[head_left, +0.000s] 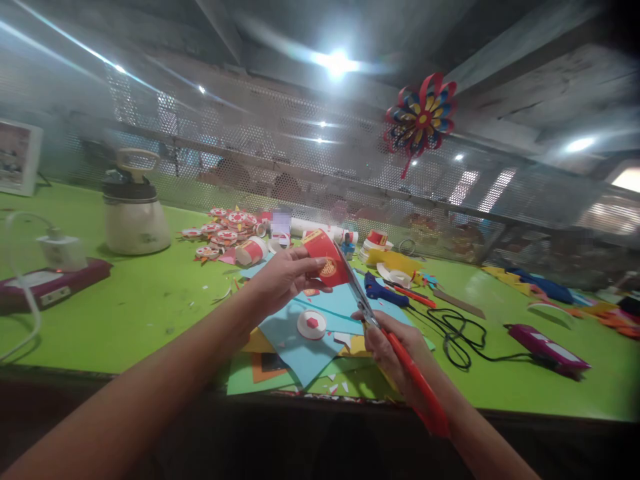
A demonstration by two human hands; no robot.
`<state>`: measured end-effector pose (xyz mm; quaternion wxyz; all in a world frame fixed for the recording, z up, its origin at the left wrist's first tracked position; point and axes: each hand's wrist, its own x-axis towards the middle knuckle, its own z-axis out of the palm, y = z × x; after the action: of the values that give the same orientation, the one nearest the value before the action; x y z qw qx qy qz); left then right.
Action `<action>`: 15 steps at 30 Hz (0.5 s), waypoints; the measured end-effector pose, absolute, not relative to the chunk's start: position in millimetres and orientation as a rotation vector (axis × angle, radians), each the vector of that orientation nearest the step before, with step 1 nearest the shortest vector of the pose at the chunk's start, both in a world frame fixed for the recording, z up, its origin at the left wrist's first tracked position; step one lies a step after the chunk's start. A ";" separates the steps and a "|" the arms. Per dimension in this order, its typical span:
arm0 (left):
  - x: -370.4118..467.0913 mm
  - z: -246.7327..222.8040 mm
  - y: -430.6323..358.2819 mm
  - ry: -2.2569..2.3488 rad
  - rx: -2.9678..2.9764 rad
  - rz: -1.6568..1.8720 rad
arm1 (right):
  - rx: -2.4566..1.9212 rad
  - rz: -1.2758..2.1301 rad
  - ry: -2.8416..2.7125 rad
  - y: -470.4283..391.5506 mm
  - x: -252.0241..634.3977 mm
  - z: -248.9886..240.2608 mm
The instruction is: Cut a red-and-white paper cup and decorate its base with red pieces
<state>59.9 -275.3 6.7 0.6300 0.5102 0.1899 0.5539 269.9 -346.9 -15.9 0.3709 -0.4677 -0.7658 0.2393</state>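
well, a red card point(337, 272) should cut neatest held firm, with fingers off the scissors' point(367, 309) path. the left hand point(280, 279) pinches it by its left side, over the middle of the desk point(187, 320), back from the near edge. the right hand point(400, 339) is curled round the scissors; their tips seem to touch the card's right side.

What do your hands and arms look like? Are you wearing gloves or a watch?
No gloves! My left hand and right hand are bare human hands, each with a thumb and fingers. My left arm and right arm show no sleeves, cables or markings. I see no watch or bracelet, but a small ring would be hard to make out.
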 end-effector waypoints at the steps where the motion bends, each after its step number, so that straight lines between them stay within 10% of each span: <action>1: 59.8 6.6 -275.3 0.432 1.172 1.266 | -1.200 0.621 -1.961 -346.8 269.7 -15.9; 15: 60.9 7.9 -276.3 0.415 1.179 1.248 | -1.248 0.619 -1.920 -344.3 269.3 -21.0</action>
<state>60.9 -276.3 7.9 0.6348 0.5158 0.1815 0.5459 269.3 -344.3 -21.0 0.3754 -0.4875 -0.7502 0.2421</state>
